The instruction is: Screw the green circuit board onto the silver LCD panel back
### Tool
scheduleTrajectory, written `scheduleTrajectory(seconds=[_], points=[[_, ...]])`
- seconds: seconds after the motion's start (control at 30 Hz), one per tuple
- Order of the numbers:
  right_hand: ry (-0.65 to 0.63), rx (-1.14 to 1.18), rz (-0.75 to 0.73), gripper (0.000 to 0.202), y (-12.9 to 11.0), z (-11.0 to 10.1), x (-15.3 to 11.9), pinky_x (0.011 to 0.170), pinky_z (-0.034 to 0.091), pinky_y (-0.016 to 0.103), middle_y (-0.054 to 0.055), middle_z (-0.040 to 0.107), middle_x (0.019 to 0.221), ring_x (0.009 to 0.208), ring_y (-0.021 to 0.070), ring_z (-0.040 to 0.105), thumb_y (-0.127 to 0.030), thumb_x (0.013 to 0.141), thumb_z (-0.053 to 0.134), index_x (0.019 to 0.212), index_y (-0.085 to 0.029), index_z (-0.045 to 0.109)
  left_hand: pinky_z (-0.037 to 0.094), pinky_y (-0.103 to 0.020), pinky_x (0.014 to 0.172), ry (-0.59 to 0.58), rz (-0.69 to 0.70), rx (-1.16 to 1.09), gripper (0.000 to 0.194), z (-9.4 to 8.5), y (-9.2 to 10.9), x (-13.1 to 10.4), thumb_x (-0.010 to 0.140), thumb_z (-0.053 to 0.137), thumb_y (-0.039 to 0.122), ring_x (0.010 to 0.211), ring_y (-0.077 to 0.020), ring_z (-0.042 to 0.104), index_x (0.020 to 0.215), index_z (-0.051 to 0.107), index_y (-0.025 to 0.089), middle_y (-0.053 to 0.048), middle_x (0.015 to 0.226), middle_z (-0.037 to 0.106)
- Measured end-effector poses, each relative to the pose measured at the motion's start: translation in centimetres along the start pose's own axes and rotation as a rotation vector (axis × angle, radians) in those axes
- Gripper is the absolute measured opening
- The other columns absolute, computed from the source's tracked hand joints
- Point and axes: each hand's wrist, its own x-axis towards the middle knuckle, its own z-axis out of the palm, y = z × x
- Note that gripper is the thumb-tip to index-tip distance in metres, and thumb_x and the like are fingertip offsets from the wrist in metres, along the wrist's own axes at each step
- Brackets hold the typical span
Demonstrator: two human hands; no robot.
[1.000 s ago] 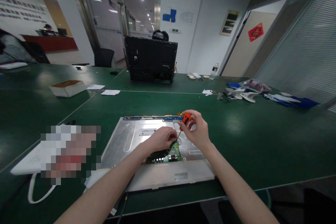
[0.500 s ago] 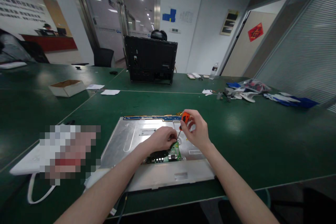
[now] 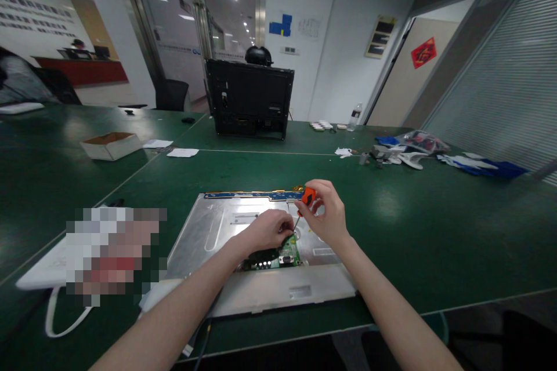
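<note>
Green tabletop (image 3: 391, 208) extends across the room, with a black monitor (image 3: 252, 98) standing at the far side, its back facing the near edge. To the far left I note an open box (image 3: 112, 148) and, just right of it, white papers (image 3: 183, 152). On the far right lie a clear plastic bag (image 3: 422, 141) and blue-and-white items (image 3: 483, 165); a bottle (image 3: 355, 117) stands upright farther back.

At the near middle of the tabletop, a silver metal panel (image 3: 187, 246) lies flat, with a narrow blue circuit strip (image 3: 248, 196) along its far edge. A green circuit board (image 3: 296, 248) sits on the panel, right of its middle and partly covered by the left hand.

Right hand (image 3: 328, 217): fingertips closed round the orange handle of a screwdriver (image 3: 309, 195), held tilted, its shaft slanting down and left to the far edge of the board. Left hand (image 3: 270, 229): fingers curled at that same edge, beside the screwdriver's tip; whether they grip anything, I cannot tell. Near left, a white object (image 3: 39, 272) lies partly obscured by pixelation.
</note>
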Motion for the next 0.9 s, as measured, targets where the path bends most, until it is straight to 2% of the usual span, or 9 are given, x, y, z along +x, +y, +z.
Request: scheduleTrajectory(seconds=[0.27,0.5,0.73,0.9], points=[[-0.038,-0.038,-0.003,0.038,-0.13,-0.18,0.04,0.049,0.05,0.022,0.004,0.051,0.106,0.06,0.0067,0.054,-0.022,0.086,0.059,0.122,-0.031,0.053,0.037,-0.024,0.061,-0.012,0.005,0.002,0.007,-0.19,0.14,-0.06,0.077,0.058,0.018,0.065,-0.0147,0.056,0.078,0.065,0.018,-0.002,0.072,0.066],[-0.053,-0.014,0.01,0.042,-0.29,-0.15,0.11,0.05,0.051,0.022,0.007,0.055,0.109,0.061,0.0083,0.056,-0.02,0.086,0.053,0.127,-0.027,0.048,0.037,-0.024,0.061,-0.002,0.013,-0.006,0.007,0.03,-0.02,0.02,0.078,0.058,0.018,0.066,-0.0145,0.056,0.079,0.065,0.017,-0.002,0.074,0.066],[-0.031,0.006,0.033,0.04,0.12,0.07,-0.22,0.047,0.049,0.021,0.005,0.059,0.1,0.063,0.0103,0.058,-0.028,0.083,0.063,0.119,-0.024,0.047,0.038,-0.024,0.062,-0.009,0.009,-0.004,0.008,-0.02,0.03,0.02,0.077,0.058,0.018,0.067,-0.0151,0.057,0.079,0.065,0.018,-0.002,0.074,0.067],[-0.027,0.012,-0.012,0.036,0.19,0.06,-0.06,0.047,0.048,0.021,0.005,0.057,0.104,0.063,0.0089,0.057,-0.025,0.084,0.062,0.118,-0.027,0.05,0.037,-0.024,0.062,0.006,0.009,0.002,0.007,0.11,-0.01,-0.05,0.077,0.058,0.018,0.067,-0.015,0.057,0.079,0.065,0.018,-0.002,0.073,0.066]])
